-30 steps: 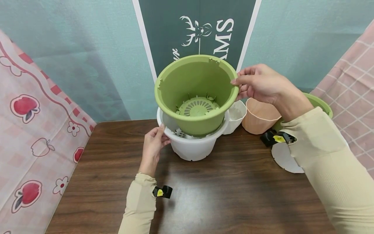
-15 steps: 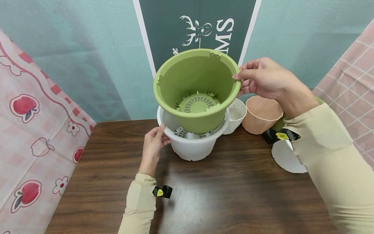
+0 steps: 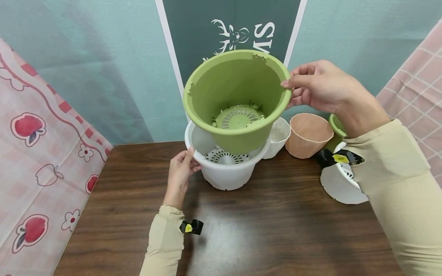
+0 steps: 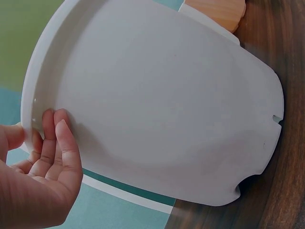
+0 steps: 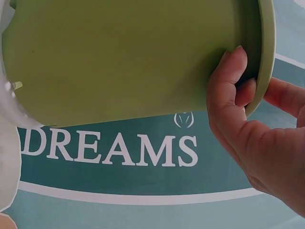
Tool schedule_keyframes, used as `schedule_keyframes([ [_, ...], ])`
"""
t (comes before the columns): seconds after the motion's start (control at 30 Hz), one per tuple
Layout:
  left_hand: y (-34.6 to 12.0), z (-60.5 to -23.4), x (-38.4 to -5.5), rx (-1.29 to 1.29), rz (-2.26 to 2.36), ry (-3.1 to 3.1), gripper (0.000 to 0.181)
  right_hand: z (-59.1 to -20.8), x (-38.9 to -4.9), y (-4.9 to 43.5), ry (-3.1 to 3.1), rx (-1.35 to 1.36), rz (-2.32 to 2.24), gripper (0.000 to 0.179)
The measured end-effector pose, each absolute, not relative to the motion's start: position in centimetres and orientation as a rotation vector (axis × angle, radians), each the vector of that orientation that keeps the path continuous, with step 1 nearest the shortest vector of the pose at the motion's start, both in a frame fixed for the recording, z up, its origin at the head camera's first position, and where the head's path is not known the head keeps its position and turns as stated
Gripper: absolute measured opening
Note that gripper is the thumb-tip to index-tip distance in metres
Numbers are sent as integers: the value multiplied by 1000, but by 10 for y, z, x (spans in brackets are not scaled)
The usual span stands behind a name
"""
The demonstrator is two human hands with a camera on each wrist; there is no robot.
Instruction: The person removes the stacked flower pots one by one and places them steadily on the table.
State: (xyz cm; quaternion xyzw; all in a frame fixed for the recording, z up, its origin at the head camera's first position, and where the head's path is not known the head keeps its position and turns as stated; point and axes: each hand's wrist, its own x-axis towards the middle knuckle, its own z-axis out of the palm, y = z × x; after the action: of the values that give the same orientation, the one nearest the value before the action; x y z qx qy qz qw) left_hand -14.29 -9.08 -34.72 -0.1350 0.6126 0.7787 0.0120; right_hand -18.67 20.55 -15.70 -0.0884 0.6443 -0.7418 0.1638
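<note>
A green flowerpot [image 3: 238, 92] with a slotted bottom hangs tilted above a white flowerpot [image 3: 226, 176], its lower end still within the white pot's rim in the head view. My right hand [image 3: 319, 86] pinches the green pot's rim at the right; the right wrist view shows fingers [image 5: 226, 86] curled under that rim. My left hand [image 3: 181, 168] pinches the white pot's rim at its left front. In the left wrist view, the thumb is on the rim and several fingers [image 4: 69, 152] lie against the outer wall. The white pot stands upright on the table; its perforated bottom shows.
Right of the white pot stand a small white pot [image 3: 279, 138] and a peach pot [image 3: 307, 136]. Further right, partly hidden by my right arm, are another green pot [image 3: 336, 126] and another white pot [image 3: 340, 188]. A wooden table [image 3: 241, 230] lies beneath, with cloth behind.
My right hand has raised the green pot and moved it slightly right, so more of the white pot's inside shows. My left hand has stayed on the white rim.
</note>
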Motion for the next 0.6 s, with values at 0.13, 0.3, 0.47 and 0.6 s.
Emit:
schedule_keyframes([
  [0.13,-92,-347,-143,-431,2432,1905,27,-156,-187,211,1822,-249,-2137,9],
  [0.3,-92,-347,-142,-428,2429,1915,28,-156,-185,219,1801,-228,-2169,8],
  [0.47,-93,-348,-142,-431,2418,1929,30,-157,-183,229,1777,-232,-2204,5],
  [0.6,-93,-348,-142,-433,2416,1938,30,-159,-182,236,1739,-242,-2239,5],
])
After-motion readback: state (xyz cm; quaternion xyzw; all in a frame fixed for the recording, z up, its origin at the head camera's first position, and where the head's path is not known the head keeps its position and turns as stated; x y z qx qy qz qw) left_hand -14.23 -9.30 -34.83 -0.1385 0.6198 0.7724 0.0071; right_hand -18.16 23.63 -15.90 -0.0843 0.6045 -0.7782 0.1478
